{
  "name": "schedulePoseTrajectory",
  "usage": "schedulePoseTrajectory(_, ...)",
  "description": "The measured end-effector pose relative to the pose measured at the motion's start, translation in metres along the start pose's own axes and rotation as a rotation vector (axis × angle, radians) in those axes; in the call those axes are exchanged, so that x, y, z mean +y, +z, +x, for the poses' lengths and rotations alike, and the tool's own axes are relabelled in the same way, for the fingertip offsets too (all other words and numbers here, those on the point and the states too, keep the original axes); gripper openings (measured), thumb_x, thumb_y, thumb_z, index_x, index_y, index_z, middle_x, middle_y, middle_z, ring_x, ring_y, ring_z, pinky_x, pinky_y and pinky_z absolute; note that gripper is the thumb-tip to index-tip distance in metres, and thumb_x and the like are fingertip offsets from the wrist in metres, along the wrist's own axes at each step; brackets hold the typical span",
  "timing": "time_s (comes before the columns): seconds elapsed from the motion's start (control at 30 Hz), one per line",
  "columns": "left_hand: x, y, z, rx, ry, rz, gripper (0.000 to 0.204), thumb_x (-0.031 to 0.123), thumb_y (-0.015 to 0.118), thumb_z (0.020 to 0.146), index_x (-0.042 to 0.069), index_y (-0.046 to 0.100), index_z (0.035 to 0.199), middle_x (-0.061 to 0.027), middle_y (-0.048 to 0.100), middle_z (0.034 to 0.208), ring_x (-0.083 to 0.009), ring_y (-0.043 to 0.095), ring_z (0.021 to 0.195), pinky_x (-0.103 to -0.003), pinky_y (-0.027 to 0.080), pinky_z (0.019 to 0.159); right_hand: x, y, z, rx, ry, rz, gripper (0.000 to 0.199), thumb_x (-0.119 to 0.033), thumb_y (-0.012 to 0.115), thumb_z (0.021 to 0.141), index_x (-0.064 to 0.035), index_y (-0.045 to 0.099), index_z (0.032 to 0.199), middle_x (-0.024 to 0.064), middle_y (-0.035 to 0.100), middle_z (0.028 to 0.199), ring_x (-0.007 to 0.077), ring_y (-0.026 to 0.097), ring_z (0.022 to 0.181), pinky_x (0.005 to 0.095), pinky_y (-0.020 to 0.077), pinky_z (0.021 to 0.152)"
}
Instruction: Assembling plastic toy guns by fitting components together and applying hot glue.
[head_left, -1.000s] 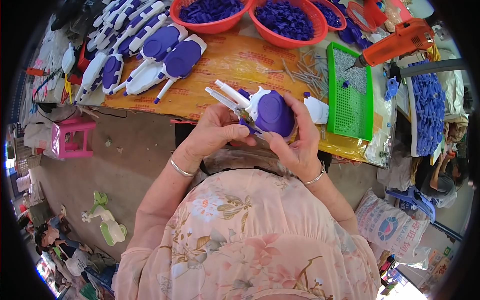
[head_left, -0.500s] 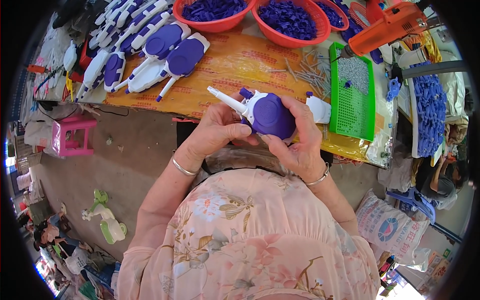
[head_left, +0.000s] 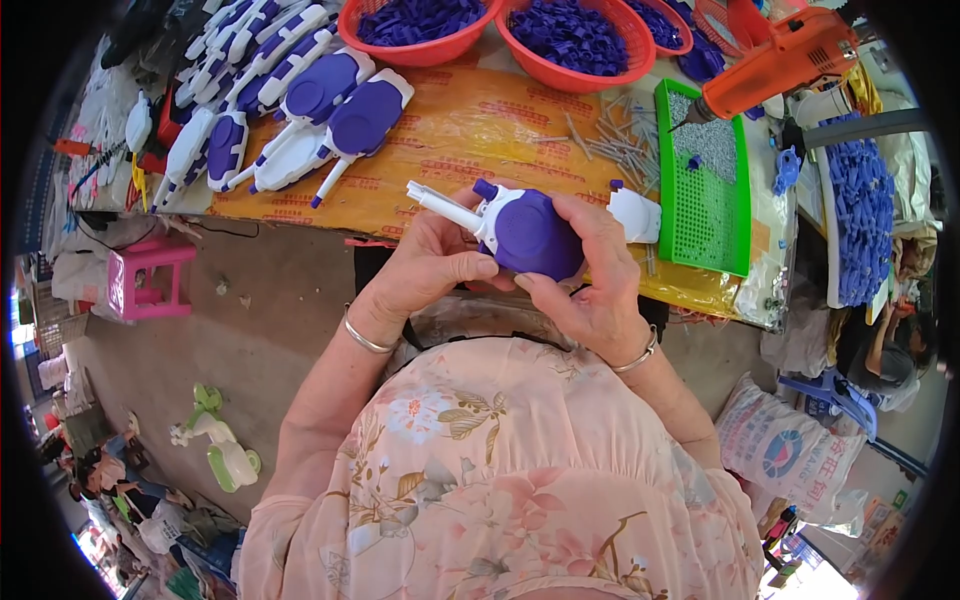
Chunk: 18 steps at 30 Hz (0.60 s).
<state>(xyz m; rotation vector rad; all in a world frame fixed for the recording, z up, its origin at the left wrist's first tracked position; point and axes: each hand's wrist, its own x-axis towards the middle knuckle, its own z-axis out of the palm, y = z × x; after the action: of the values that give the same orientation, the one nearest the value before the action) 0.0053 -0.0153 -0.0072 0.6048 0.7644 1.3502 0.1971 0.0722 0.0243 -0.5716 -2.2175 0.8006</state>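
Between both hands, just over the table's near edge, is a purple-and-white plastic housing (head_left: 535, 235) with a rounded purple cover. A white tube sticks out of it to the upper left, and a small purple nub stands at its top. My left hand (head_left: 437, 255) grips the tube end, thumb along the lower side. My right hand (head_left: 598, 270) closes round the other end, thumb below and fingers over the far edge. The undersides of the housing and some fingertips are hidden. A white plastic piece (head_left: 635, 215) lies on the table just beyond my right hand.
Similar purple-and-white housings (head_left: 370, 112) lie piled at the left. Red baskets (head_left: 560, 80) of purple parts stand at the back. Metal pins (head_left: 628, 140) lie beside a green tray (head_left: 700, 225) of small screws. An orange power driver (head_left: 785, 62) hangs over the tray.
The housing and both hands have shifted slightly left. The housing has turned a little, so more of the white tube's length shows as two parallel parts. Both hands keep their hold.
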Motion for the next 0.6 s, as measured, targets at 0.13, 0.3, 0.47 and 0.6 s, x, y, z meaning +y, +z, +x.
schedulePoseTrajectory(0.13, -0.001, -0.003, -0.001, 0.003, -0.01, 0.025, 0.071, 0.001, 0.073, 0.077, 0.008, 0.039, 0.139, -0.0094, 0.064, 0.11, -0.0185, 0.069, 0.084, -0.027, 0.058, 0.07, -0.001, 0.001, -0.001, -0.035, -0.007, -0.015, 0.065, -0.015, 0.078, 0.067, 0.0005, 0.052, 0.124, 0.0183, 0.059, 0.117, 0.0337, 0.057, 0.105, 0.0409, 0.0428, 0.092)
schedulePoseTrajectory(0.3, 0.0, -0.005, -0.001, -0.005, -0.034, 0.024, 0.071, -0.001, 0.072, 0.077, 0.007, 0.039, 0.14, -0.0096, 0.064, 0.11, -0.0181, 0.068, 0.085, -0.027, 0.058, 0.072, -0.008, 0.001, -0.001, -0.035, 0.023, 0.001, 0.066, -0.011, 0.077, 0.068, 0.0016, 0.05, 0.126, 0.0203, 0.057, 0.119, 0.0361, 0.056, 0.106, 0.0422, 0.0455, 0.091)
schedulePoseTrajectory(0.47, 0.002, -0.004, -0.002, -0.021, -0.02, -0.033, 0.073, -0.005, 0.073, 0.076, 0.004, 0.039, 0.14, -0.0091, 0.063, 0.112, -0.0173, 0.065, 0.094, -0.03, 0.058, 0.077, -0.013, 0.001, -0.002, -0.07, 0.051, -0.012, 0.068, -0.006, 0.077, 0.068, 0.0032, 0.048, 0.128, 0.0222, 0.055, 0.122, 0.0382, 0.055, 0.11, 0.0412, 0.0467, 0.092)
schedulePoseTrajectory(0.6, 0.002, 0.004, -0.002, -0.003, 0.023, 0.042, 0.072, -0.004, 0.074, 0.075, 0.004, 0.041, 0.138, -0.0077, 0.062, 0.113, -0.0157, 0.064, 0.095, -0.031, 0.057, 0.077, -0.016, 0.004, -0.002, -0.07, 0.064, -0.033, 0.068, -0.006, 0.077, 0.067, 0.0034, 0.048, 0.128, 0.0222, 0.054, 0.123, 0.0383, 0.055, 0.109, 0.0409, 0.047, 0.092)
